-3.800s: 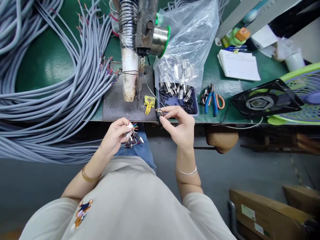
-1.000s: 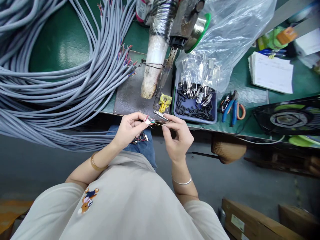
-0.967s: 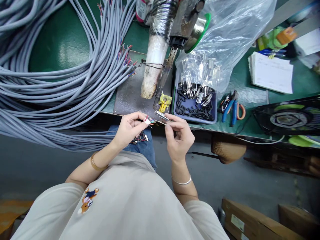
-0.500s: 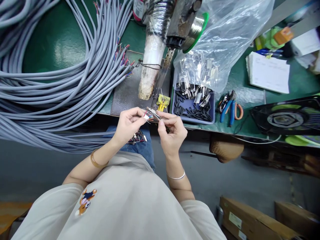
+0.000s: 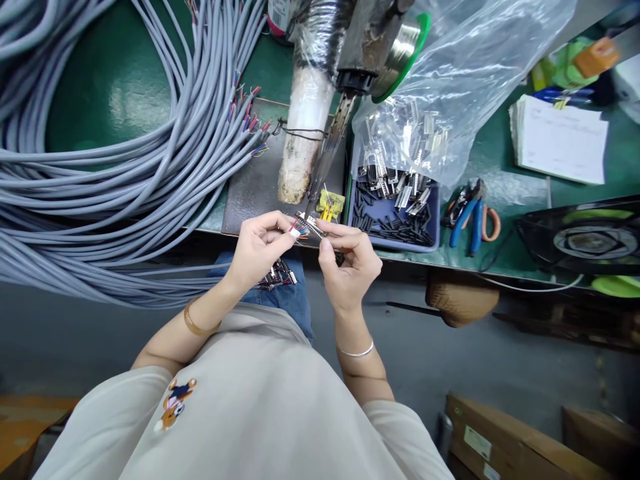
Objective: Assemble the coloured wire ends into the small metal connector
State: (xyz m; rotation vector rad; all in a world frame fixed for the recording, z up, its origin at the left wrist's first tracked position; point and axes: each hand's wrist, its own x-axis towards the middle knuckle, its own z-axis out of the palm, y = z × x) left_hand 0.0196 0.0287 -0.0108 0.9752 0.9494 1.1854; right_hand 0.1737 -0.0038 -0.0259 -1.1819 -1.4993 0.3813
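My left hand (image 5: 257, 248) pinches the stripped end of a grey cable, its coloured wires (image 5: 299, 231) fanned out at my fingertips. My right hand (image 5: 347, 260) holds a small metal connector (image 5: 311, 223) against those wire ends. Both hands meet at the front edge of the bench, just below the tip of a fixed soldering iron (image 5: 327, 150) and a yellow clip (image 5: 329, 205). A bunch of finished connectors (image 5: 277, 274) lies on my lap under the left hand.
Grey cables (image 5: 100, 167) coil over the left of the green bench. A blue tray (image 5: 395, 217) of connectors sits under a clear plastic bag (image 5: 450, 73). Blue and orange pliers (image 5: 470, 217), a paper pad (image 5: 560, 140), a solder spool (image 5: 400, 53) and a fan (image 5: 585, 240) lie to the right.
My hands rose from my lap to the bench edge and came together. The connector in my right hand now touches the wire ends held by my left hand, near the iron tip.
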